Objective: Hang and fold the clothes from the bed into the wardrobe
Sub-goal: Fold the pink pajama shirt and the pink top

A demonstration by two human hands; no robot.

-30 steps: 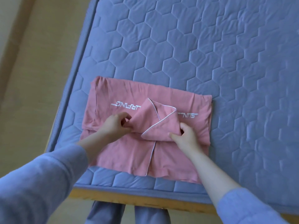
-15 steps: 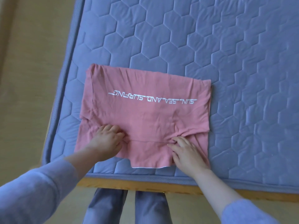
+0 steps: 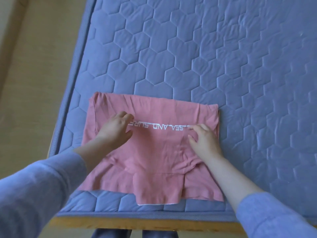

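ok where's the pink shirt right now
In the head view, the folded pink shirt with white lettering lies flat at the near left corner of the blue quilted mattress, with the left hand and right hand touching it.

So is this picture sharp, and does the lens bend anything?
Head view: soft, even daylight, with no glare or hard shadows. Head view: the white lettering on the pink garment reads clearly. Head view: the wide lens makes the left sleeve loom large and a little blurred at the lower corner.
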